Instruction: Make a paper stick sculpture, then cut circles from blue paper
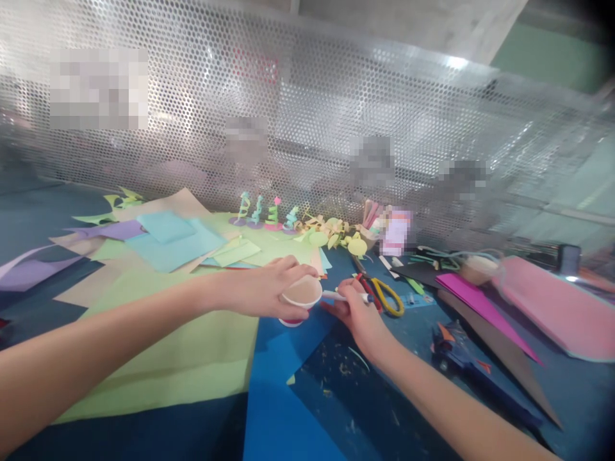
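My left hand [276, 288] is wrapped round a small paper cup [301, 293] with a white rim and a red band near its lower end. The cup tilts so that I look into its opening. In my right hand [358, 314] is a white pen [336, 295] with a dark end, pointing left at the cup's side. Its tip comes to the rim; I cannot tell whether they touch. Below the cup lies blue paper [283, 397]. Just beyond my right hand are scissors [388, 296] with yellow and red handles.
Green paper [192, 358] and light blue sheets [175, 240] spread to the left. Several paper spirals [273, 214] stand at the back before a perforated metal screen [182, 128]. A phone [397, 230], pink sheets [557, 307] and a dark blue tool [480, 374] are on the right.
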A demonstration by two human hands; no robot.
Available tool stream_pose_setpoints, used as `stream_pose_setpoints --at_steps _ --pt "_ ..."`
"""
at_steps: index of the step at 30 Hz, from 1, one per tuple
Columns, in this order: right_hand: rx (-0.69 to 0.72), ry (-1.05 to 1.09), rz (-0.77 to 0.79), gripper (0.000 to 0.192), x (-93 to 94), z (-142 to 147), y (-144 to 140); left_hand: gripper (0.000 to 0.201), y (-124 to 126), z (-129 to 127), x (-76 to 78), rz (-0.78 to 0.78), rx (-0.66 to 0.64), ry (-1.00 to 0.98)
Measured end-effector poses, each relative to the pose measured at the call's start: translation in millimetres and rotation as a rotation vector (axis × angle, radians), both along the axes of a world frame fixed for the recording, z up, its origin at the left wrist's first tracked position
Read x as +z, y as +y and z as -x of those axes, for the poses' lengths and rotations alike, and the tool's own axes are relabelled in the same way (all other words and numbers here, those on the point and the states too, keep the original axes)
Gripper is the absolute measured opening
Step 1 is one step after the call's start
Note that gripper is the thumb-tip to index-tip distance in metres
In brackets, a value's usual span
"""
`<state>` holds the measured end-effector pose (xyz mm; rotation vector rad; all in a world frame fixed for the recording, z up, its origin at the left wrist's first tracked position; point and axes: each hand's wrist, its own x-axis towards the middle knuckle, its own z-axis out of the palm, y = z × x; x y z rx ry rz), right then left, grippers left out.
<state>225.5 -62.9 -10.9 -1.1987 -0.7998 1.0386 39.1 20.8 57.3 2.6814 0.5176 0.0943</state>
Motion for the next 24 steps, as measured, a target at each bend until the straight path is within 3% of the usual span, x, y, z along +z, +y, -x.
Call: stream_pose_setpoints --at_steps 3,6,9,14,24 --pt "-0.02 -0.107 0.005 0.019 3.6 2.2 -7.1 0.056 0.1 1.2 3.1 -0.045 -0.06 0.021" --pt "0.003 -0.387 0.024 0.021 8.3 3.6 -15.1 0.042 1.2 2.4 2.5 -0.098 -0.162 -0.011" --pt "0.05 -0.553 0.003 0.019 8.0 4.4 -19.5 0.04 3.8 3.2 -2.5 -0.157 -0.226 -0.042" --pt "0.075 -0.66 -0.037 0.018 0.3 4.4 -19.3 0.04 6.7 4.3 -8.2 -0.206 -0.209 -0.008" --pt "0.155 -0.723 -0.042 0.018 1.2 7.2 -29.6 0.039 1.2 0.5 -4.5 -0.278 -0.17 0.006"
